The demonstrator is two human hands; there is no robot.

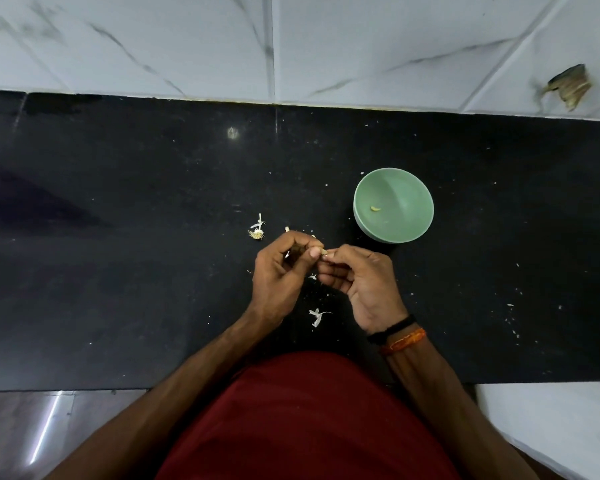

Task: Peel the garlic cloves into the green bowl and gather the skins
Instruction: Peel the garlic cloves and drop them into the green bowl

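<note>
Over the black counter (153, 271), my left hand (281, 268) and my right hand (357, 282) meet fingertip to fingertip. Between them they pinch a small garlic clove (324, 252), mostly hidden by the fingers. My left hand's fingers are curled and seem to hold more garlic inside. The green bowl (413, 188) stands just beyond my right hand and holds one small peeled piece (375, 208). A garlic root end with skin (257, 230) lies to the left of my hands. Loose white skins (317, 316) lie between my wrists.
A white marble-tiled wall (326, 46) rises behind the counter, with a broken hole (568, 86) at its upper right. Tiny skin flecks dot the counter on the right. The counter's front edge runs beside my red shirt (309, 420).
</note>
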